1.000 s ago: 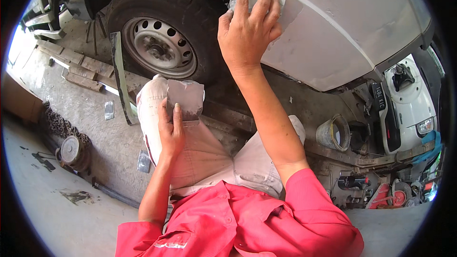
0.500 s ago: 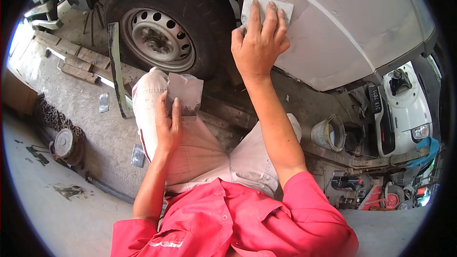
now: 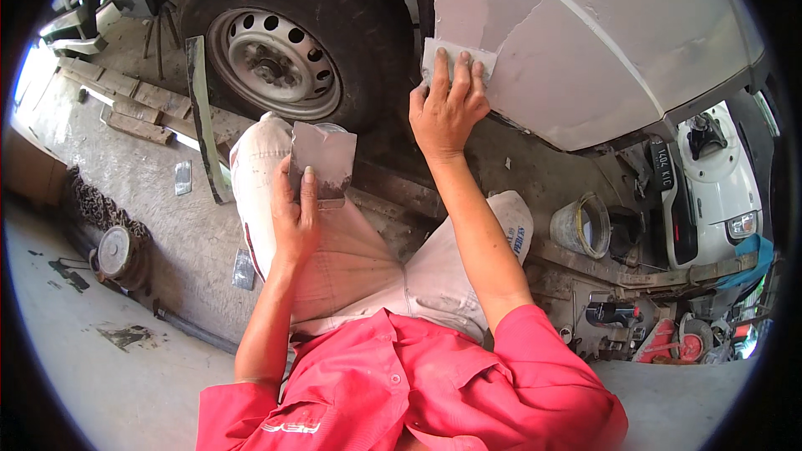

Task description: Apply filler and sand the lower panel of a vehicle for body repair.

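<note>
My right hand (image 3: 451, 113) presses a thin whitish filler spreader (image 3: 489, 59) against the lower edge of a pale grey vehicle panel (image 3: 568, 75), beside the wheel arch. Its fingers lie over the spreader's face, with the thumb at the left edge. Over my left knee, my left hand (image 3: 298, 221) grips a flat grey plate (image 3: 324, 154) with dark smears along its lower part. Thumb and fingers close around that plate's bottom edge. Smooth patches and a ragged-edged lighter coat show on the panel.
A tyred steel wheel (image 3: 271, 58) stands ahead. Left of it lie wooden planks (image 3: 138, 121) and a long upright strip (image 3: 200, 117). A bucket (image 3: 581, 225) and scattered tools (image 3: 614, 313) are to the right; a chain (image 3: 100, 209) lies at left.
My right hand and the spreader have moved down the panel toward its lower edge. The left hand still holds the plate in nearly the same place.
</note>
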A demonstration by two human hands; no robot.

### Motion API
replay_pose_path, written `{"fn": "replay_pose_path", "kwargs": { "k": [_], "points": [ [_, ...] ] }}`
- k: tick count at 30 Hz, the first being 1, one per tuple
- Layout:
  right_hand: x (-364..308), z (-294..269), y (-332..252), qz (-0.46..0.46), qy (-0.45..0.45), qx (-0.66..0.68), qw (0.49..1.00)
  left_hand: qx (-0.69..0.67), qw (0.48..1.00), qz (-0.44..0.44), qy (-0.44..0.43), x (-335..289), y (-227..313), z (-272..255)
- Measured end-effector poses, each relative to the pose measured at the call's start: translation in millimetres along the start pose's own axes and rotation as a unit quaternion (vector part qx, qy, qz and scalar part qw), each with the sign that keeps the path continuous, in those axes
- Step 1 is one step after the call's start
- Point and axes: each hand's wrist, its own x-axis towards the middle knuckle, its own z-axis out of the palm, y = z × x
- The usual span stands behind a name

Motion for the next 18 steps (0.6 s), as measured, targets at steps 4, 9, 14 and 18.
{"fn": "replay_pose_path", "kwargs": {
  "k": [4, 9, 14, 18],
  "points": [
    [-29.1, 12.9, 0.0, 0.001, -0.018, -0.003, 1.0, -0.015, 1.0, -0.002, 0.004, -0.8, -1.5, 1.0],
    [-64.4, 29.2, -0.8, 0.011, -0.026, -0.002, 1.0, -0.007, 1.0, 0.007, -0.004, -0.7, 0.5, 1.2],
    [-91.1, 17.7, -10.7, 0.038, -0.126, -0.005, 0.991, -0.034, 0.999, 0.003, -0.004, -1.6, -4.6, 2.8],
    [-70.9, -53.2, -21.4, 0.062, -0.113, 0.203, 0.971, -0.097, 0.994, -0.048, -0.01, 0.0, 4.2, -6.3]
  ]
}}
